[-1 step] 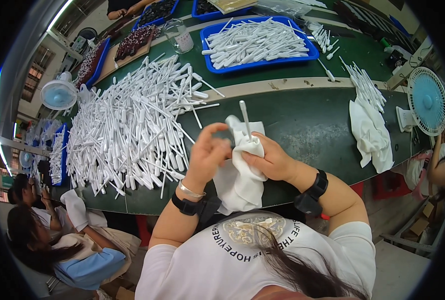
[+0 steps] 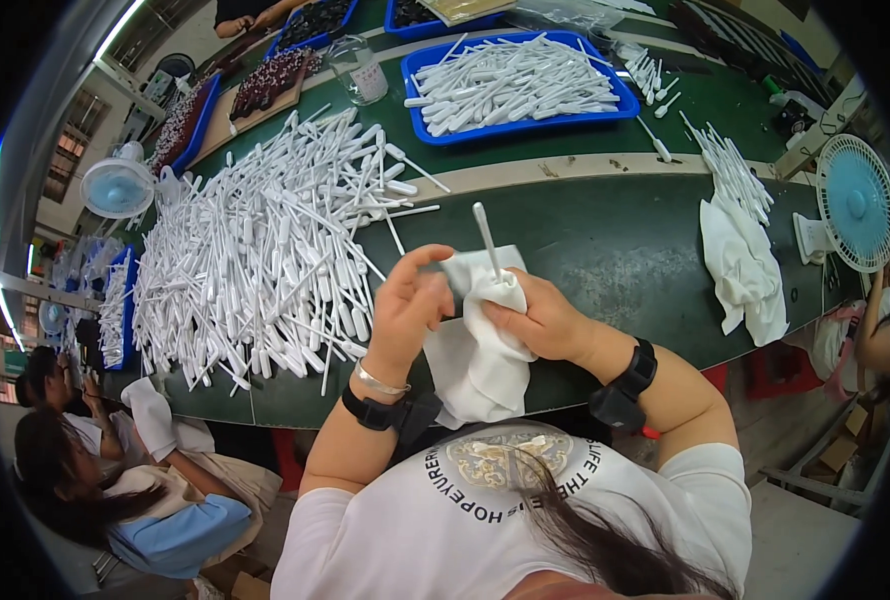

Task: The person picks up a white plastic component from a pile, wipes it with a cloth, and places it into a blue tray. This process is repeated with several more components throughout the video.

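My right hand (image 2: 550, 315) is closed around a bunched white cloth (image 2: 480, 370), its thumb pressed across the front. A slim white stick (image 2: 486, 240) stands up out of the cloth's top, tilted slightly left, its lower end hidden in the folds. Just left of the cloth is my left hand (image 2: 408, 300), index finger stretched toward a raised cloth edge and the other fingers curled but apart. Whether its fingertip touches that edge is hard to tell. A large pile of white sticks with thicker rounded ends (image 2: 265, 240) lies to the left.
Beyond my hands, a blue tray (image 2: 620, 108) holds more white sticks. On the right lie a second white cloth (image 2: 735, 270), a row of sticks (image 2: 730, 170) and a fan (image 2: 855, 203). Another fan (image 2: 117, 188) and a glass jar (image 2: 365, 82) stand farther left. People sit at lower left.
My left hand has shifted slightly left, away from the cloth's top. The cloth's upper edge has changed shape, and the stick leans a little more to the left.
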`<state>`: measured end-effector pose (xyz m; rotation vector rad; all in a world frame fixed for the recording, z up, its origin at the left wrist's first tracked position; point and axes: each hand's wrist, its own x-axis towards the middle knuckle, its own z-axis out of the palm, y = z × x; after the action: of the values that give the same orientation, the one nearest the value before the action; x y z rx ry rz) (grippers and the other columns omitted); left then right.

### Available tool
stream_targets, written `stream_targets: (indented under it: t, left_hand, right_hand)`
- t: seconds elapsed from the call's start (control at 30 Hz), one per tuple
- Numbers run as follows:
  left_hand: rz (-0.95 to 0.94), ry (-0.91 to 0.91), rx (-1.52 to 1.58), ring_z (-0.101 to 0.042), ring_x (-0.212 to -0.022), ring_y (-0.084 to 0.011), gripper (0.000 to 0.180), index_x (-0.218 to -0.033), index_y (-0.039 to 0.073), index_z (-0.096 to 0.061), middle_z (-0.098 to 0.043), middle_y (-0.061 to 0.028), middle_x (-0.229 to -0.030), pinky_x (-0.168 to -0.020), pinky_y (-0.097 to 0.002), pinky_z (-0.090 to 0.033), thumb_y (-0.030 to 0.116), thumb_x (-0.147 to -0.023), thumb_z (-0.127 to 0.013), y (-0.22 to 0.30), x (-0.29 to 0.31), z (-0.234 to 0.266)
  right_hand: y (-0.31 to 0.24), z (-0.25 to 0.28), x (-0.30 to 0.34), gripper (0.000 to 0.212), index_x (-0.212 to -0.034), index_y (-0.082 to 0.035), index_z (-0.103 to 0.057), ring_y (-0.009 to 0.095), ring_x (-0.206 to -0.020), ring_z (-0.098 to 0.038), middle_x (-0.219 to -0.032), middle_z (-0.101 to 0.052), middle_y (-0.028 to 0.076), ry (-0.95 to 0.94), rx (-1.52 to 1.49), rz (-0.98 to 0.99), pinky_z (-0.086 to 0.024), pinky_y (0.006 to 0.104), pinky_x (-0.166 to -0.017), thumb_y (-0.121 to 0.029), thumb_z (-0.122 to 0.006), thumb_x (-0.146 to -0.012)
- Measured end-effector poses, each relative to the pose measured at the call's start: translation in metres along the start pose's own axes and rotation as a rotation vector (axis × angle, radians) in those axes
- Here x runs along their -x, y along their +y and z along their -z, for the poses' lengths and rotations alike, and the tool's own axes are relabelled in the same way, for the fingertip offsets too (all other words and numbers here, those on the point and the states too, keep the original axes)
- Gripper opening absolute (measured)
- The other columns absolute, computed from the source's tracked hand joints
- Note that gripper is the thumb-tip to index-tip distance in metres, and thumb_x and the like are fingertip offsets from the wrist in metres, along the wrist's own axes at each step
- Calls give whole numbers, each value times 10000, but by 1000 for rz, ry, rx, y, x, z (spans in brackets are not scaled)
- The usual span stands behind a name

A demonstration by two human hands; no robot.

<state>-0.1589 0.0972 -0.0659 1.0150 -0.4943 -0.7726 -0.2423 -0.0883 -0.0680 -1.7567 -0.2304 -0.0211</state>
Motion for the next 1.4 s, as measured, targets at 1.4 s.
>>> stream_targets:
  t: [1.4]
  left_hand:
    - [-360,301,-504,-485,-585,-51,105,-948,26,-486,-540,-19,-701,-512,-171,-390,106,-884,-466,-17,4,-23]
  right_hand:
    - [-3,5,-5,281,-1083,-18,-485,93,-773,-525,-914,-574,30,-76,-472,-222,-427,234,-687,-214,-481,-881]
